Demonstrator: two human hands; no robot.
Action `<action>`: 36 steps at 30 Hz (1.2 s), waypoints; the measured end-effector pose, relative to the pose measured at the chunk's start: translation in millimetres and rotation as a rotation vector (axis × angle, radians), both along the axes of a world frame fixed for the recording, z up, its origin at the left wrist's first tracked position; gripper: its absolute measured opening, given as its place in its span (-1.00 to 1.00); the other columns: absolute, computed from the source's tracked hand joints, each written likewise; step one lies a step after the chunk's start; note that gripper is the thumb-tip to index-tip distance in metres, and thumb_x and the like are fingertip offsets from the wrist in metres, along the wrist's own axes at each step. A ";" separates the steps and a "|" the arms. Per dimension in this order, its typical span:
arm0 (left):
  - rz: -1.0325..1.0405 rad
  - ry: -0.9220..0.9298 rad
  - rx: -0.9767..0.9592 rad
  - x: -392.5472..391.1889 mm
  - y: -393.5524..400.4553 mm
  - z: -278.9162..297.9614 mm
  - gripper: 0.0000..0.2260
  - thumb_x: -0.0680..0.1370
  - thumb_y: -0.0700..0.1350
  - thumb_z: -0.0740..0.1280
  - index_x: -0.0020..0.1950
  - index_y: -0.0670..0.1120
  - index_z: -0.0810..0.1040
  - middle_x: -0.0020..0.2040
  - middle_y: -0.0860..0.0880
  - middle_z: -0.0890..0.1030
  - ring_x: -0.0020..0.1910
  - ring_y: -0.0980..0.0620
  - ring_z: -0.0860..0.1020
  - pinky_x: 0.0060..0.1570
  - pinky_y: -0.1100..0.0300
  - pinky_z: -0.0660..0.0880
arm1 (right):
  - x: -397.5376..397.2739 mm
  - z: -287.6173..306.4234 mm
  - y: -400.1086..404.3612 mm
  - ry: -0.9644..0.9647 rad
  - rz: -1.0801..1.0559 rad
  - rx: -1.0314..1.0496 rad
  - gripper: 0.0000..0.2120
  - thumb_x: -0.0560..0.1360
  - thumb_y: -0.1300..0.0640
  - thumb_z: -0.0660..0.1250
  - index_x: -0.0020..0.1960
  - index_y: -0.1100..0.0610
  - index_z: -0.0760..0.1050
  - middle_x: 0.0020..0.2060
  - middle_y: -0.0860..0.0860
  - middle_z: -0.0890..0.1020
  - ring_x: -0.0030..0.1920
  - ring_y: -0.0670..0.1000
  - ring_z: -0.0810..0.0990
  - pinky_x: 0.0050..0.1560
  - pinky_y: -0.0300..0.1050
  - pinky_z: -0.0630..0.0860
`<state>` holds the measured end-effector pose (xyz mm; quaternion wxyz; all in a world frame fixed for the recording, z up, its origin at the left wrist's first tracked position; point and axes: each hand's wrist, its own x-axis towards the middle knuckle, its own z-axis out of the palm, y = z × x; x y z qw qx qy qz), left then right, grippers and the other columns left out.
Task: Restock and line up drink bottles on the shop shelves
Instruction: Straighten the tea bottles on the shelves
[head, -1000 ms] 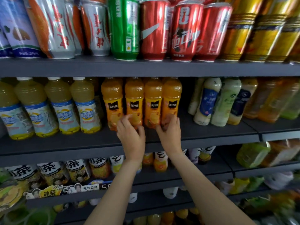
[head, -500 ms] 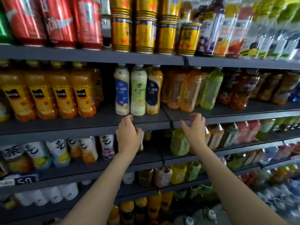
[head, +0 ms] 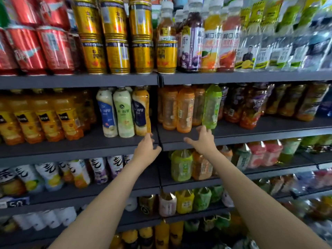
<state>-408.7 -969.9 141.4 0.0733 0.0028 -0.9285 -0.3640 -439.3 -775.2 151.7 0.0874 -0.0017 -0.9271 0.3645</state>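
Stocked at far left of the middle shelf (head: 71,146): orange juice bottles (head: 66,119), black label patch, print unreadable. Next right, three slim bottles: blue-labelled white bottle (head: 107,114), green-labelled pale bottle (head: 124,114), navy-labelled orange bottle (head: 142,112), script too small to read. Left hand (head: 147,147) raised just below the navy-labelled one, fingertips at its base, fingers loosely bent, gripping nothing that could be made out. Past the shelf divider (head: 159,141): amber tea bottles (head: 185,110), then a green tea bottle (head: 212,106) leaning left against them. Right hand (head: 203,139) open, thumb spread, fingertips touching the green bottle's foot. Judged step: squaring these front bottles to the shelf edge; best done by pushing low at the base, standing the green bottle upright, labels turned outward, neighbours kept touching. Upper shelf: red cola cans (head: 30,49), gold cans (head: 116,56) with Chinese characters, juice bottles (head: 210,44) marked with a legible "100". Lower left: price tag (head: 14,203) showing "50".
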 end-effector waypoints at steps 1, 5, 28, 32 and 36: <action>-0.001 -0.017 0.001 -3.3 4.1 3.5 -0.52 0.56 -0.08 0.27 0.41 -0.14 0.17 0.28 -0.09 0.40 0.18 -0.07 0.47 0.12 0.03 0.45 | -5.8 0.0 3.5 -0.035 0.006 0.009 -0.34 0.44 -0.15 0.37 0.35 0.20 0.21 0.29 0.18 0.29 0.31 0.24 0.29 0.30 0.09 0.32; 0.012 -0.004 0.006 -27.8 19.7 12.8 -0.49 0.56 -0.07 0.29 0.43 -0.12 0.15 0.26 -0.07 0.41 0.10 -0.02 0.49 0.10 0.04 0.47 | -45.0 5.0 11.5 -0.061 0.036 -0.018 -0.16 0.41 -0.12 0.41 0.43 0.28 0.07 0.36 0.22 0.25 0.37 0.24 0.25 0.35 0.11 0.28; 0.624 0.234 0.230 -181.0 109.4 -9.4 -0.47 0.38 0.00 0.48 0.20 -0.20 0.34 0.17 -0.19 0.49 0.18 -0.18 0.47 0.13 -0.08 0.45 | -151.0 -17.1 59.2 0.026 0.293 -0.053 -0.39 0.40 -0.07 0.43 0.20 0.26 0.22 0.19 0.19 0.43 0.16 0.21 0.50 0.05 0.05 0.49; 0.583 0.191 0.169 -175.1 101.3 -6.0 -0.50 0.39 0.00 0.46 0.18 -0.18 0.34 0.16 -0.17 0.51 0.16 -0.18 0.49 0.12 -0.04 0.45 | -150.2 -13.1 55.9 0.011 0.257 -0.047 -0.39 0.42 -0.07 0.41 0.22 0.25 0.20 0.21 0.19 0.41 0.17 0.22 0.49 0.05 0.05 0.48; 0.562 0.166 0.141 -145.9 91.6 -4.6 -0.49 0.39 0.02 0.47 0.18 -0.17 0.35 0.16 -0.15 0.53 0.14 -0.17 0.51 0.05 0.06 0.43 | -141.8 -15.9 48.4 0.019 0.181 -0.020 -0.40 0.46 -0.09 0.35 0.26 0.26 0.18 0.22 0.17 0.38 0.17 0.21 0.49 -0.01 0.05 0.47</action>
